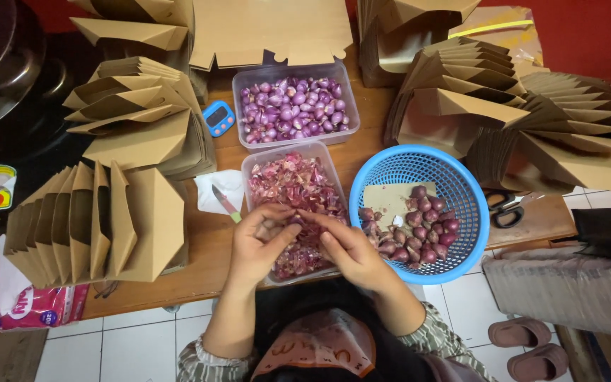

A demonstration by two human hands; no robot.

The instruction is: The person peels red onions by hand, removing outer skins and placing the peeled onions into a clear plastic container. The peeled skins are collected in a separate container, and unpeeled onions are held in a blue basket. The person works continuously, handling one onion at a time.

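Left hand (259,240) and right hand (351,253) meet at lower centre, fingertips pinched together on a small purple shallot (297,221) over the clear plastic tub of reddish peelings (295,185).

Blue round plastic basket (461,212) of unpeeled shallots sits right of the hands; clear tub of peeled purple shallots (293,107) at upper centre. Small knife (225,202) on white tissue at left. Folded brown cardboard boxes (100,219) crowd left and right. Blue rectangular timer (218,117), black scissors (503,206), pink packet (40,308) at lower left.

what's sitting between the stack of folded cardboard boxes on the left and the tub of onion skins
In the head view, a white tissue with a small knife on it lies on the wooden table between them.
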